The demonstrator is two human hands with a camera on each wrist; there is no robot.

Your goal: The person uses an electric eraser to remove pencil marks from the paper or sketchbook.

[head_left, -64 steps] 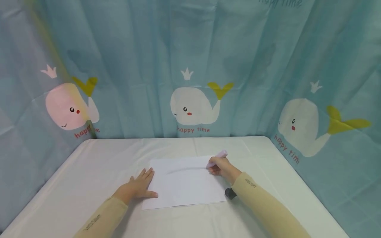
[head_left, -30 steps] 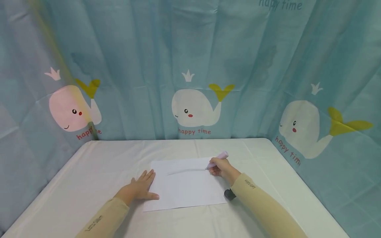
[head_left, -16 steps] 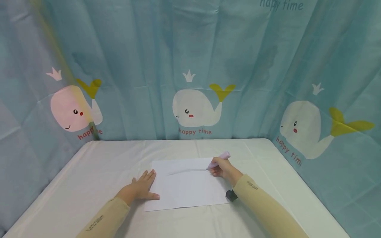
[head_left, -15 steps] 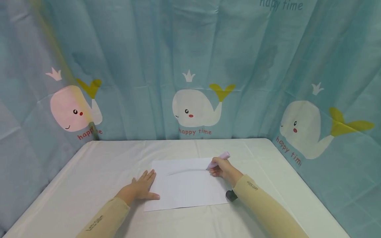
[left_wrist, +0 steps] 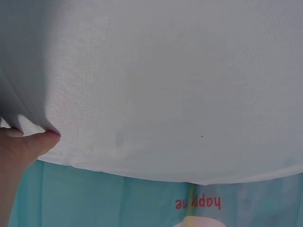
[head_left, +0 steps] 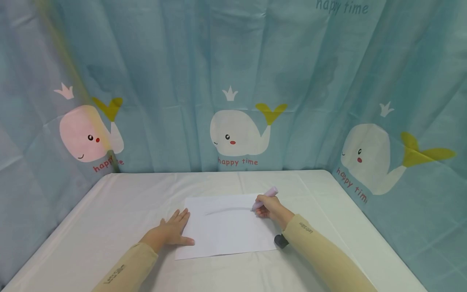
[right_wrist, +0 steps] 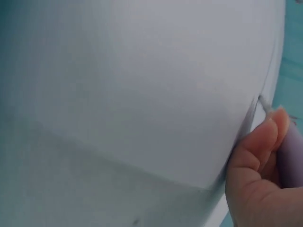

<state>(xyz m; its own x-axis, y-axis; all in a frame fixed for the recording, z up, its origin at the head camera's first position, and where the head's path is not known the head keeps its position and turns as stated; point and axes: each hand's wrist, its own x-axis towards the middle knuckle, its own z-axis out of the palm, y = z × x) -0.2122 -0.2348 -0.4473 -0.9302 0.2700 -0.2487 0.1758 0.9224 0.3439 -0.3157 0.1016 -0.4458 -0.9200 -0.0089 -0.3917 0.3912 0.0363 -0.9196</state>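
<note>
A white sheet of paper (head_left: pixel 226 233) lies on the table with a thin grey curved line (head_left: pixel 228 209) across its upper part. My left hand (head_left: pixel 169 232) rests with spread, straight fingers on the sheet's left edge. In the left wrist view only part of that hand (left_wrist: pixel 21 146) shows at the far left. My right hand (head_left: pixel 270 209) pinches a pale lilac marker (head_left: pixel 270 193), its tip at the paper near the line's right end. The right wrist view shows thumb and fingers round the marker (right_wrist: pixel 289 158), tip down at the sheet.
A white cloth covers the table (head_left: pixel 138 194). A black round object (head_left: pixel 281 241) sits under my right sleeve by the sheet's right edge; its kind is unclear. A blue-green curtain (head_left: pixel 164 81) printed with whales hangs round the back and sides.
The marker's tip has shifted slightly down and to the left at the line's right end. My left hand stays in place on the sheet.
</note>
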